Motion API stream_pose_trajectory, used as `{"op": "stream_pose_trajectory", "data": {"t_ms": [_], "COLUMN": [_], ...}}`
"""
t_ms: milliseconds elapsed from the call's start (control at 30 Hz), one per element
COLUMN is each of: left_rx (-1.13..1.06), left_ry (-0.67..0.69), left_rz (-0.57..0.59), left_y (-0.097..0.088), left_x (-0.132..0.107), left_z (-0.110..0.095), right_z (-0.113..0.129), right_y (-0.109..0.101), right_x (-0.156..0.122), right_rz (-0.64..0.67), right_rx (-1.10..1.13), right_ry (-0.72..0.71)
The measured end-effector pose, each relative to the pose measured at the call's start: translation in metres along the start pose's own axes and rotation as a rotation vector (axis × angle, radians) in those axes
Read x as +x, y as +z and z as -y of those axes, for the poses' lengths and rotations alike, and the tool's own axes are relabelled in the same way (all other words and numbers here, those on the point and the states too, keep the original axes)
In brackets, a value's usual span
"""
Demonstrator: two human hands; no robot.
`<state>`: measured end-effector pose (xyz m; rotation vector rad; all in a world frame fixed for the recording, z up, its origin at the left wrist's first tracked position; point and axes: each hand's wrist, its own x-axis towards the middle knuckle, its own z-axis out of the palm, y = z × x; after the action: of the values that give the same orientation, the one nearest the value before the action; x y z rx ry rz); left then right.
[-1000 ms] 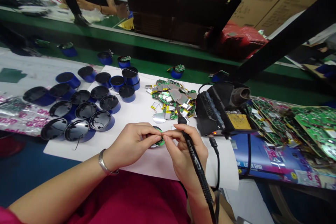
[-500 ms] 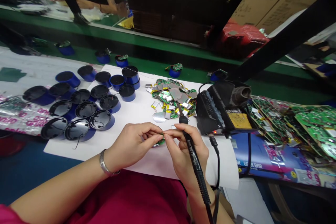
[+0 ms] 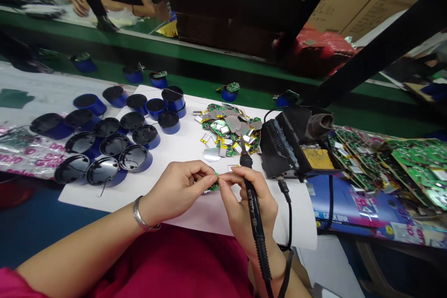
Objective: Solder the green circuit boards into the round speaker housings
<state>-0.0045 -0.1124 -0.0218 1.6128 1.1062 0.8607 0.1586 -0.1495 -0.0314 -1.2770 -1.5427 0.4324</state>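
white sheet point(image 3: 190, 146) laid flat, occupied.
blue cups point(image 3: 142, 160) grouped at left; black soldering stand point(image 3: 279, 146) at right; heap of circuit boards and silver cells point(image 3: 233, 125) between. right hand point(image 3: 240, 209): fingers clamped on black soldering iron point(image 3: 257, 230). left hand point(image 3: 179, 188): fingertips together, contents of pinch hidden. small green circuit board point(image 3: 213, 186) beneath the fingertips, partly covered.

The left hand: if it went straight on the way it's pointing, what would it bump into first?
Probably the right hand: its fingertips are just ahead, maybe even touching, though depth is hard to tell.
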Motion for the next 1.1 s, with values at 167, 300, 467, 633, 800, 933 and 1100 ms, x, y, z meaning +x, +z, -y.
{"op": "stream_pose_trajectory", "data": {"t_ms": [167, 300, 467, 633, 800, 933, 1100], "left_rx": [-0.042, -0.068, 0.079, 0.296, 0.362, 0.341, 0.339], "left_ry": [-0.017, -0.028, 0.103, 0.383, 0.411, 0.386, 0.388], "left_rz": [-0.004, -0.022, -0.105, -0.21, -0.23, -0.215, -0.208], "left_y": [0.001, 0.001, -0.001, 0.005, 0.013, 0.011, 0.008], "left_x": [0.0, -0.001, -0.004, -0.007, -0.009, -0.011, -0.014], "left_z": [0.001, 0.002, 0.004, 0.012, 0.021, 0.026, 0.027], "right_z": [0.003, 0.002, -0.01, -0.02, -0.018, -0.01, 0.005], "right_y": [0.001, -0.001, -0.009, -0.009, -0.004, -0.017, -0.045], "right_x": [0.001, 0.001, -0.003, -0.008, -0.011, -0.01, -0.009], "right_rz": [-0.001, 0.007, 0.052, 0.132, 0.084, -0.022, -0.138], "right_rx": [-0.008, -0.006, -0.079, -0.195, -0.21, -0.262, -0.046], "right_ry": [0.005, -0.012, -0.052, -0.237, -0.37, -0.189, -0.006]}}
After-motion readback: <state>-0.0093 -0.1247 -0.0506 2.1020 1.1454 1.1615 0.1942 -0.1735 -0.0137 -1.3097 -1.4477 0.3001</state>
